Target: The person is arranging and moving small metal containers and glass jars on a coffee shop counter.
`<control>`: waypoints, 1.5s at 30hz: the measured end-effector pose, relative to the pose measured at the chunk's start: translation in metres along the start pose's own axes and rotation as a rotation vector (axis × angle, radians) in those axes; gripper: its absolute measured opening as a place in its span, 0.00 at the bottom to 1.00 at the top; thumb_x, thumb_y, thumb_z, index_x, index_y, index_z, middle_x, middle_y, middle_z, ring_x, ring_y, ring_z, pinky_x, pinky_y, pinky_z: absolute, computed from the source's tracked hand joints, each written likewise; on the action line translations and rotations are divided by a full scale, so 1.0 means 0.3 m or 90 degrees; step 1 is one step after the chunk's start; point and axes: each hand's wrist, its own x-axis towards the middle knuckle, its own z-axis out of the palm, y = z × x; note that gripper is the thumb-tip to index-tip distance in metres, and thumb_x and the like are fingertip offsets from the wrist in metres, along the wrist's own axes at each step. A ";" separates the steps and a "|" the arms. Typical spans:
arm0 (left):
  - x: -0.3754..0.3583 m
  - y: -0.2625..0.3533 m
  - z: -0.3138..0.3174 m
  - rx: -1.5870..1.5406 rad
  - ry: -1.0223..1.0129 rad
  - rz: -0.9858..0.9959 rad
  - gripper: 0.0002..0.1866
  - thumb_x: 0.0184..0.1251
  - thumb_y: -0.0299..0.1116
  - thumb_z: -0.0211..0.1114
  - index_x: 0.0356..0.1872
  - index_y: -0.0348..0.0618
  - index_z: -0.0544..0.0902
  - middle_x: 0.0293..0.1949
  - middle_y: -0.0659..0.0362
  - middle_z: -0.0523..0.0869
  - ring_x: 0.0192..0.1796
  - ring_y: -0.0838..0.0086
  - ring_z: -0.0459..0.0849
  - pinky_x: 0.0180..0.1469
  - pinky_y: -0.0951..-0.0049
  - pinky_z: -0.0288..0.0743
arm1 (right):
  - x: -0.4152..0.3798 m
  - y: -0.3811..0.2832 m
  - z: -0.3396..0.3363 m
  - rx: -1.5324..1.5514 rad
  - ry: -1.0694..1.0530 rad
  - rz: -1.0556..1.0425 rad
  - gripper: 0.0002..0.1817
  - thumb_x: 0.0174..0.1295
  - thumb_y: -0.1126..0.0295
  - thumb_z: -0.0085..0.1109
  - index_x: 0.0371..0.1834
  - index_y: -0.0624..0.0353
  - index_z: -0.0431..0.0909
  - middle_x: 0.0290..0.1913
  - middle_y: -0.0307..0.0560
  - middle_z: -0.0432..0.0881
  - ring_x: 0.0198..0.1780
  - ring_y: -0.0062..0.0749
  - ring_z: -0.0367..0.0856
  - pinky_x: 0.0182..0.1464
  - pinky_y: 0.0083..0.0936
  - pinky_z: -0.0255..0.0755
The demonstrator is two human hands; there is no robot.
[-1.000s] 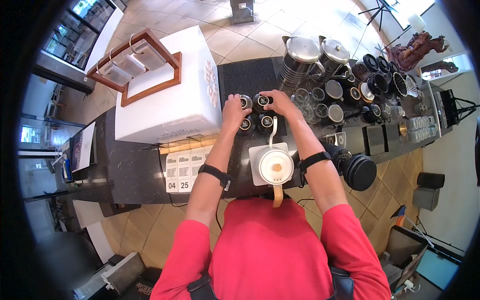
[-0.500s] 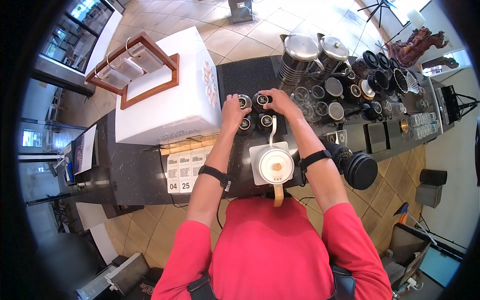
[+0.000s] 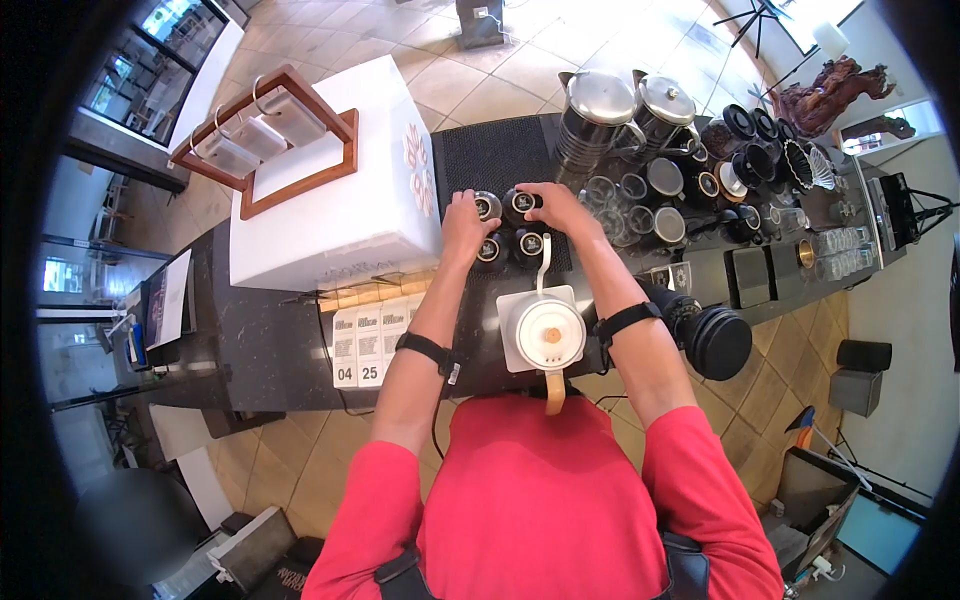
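Several small jars with round black labelled lids stand close together on the dark counter. My left hand [image 3: 463,228] is curled around the far left jar [image 3: 486,206], fingers on its outer side and thumb toward the near side. On the other side, my right hand [image 3: 556,207] grips the far right jar [image 3: 523,202] at its lid. Nearer to me are two more jars, the near left jar [image 3: 488,249] and the near right jar [image 3: 530,243]. A white gooseneck kettle [image 3: 551,334] with a wooden handle sits on a square base between my forearms.
To the left stands a large white box [image 3: 340,215] with a wooden frame [image 3: 262,150] on top. Metal pitchers [image 3: 597,105], glass cups [image 3: 632,210] and coffee gear crowd the right. A calendar [image 3: 358,345] faces me, and a black grinder-like device [image 3: 718,340] is by my right arm.
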 end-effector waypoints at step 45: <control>-0.876 0.458 -0.624 -0.846 -0.132 0.567 0.20 0.78 0.41 0.58 0.29 0.35 0.84 0.30 0.48 0.87 0.32 0.62 0.84 0.39 0.61 0.79 | -1.650 -0.511 -0.591 0.159 0.664 -0.231 0.12 0.76 0.73 0.48 0.52 0.66 0.80 0.40 0.57 0.84 0.38 0.38 0.82 0.42 0.32 0.80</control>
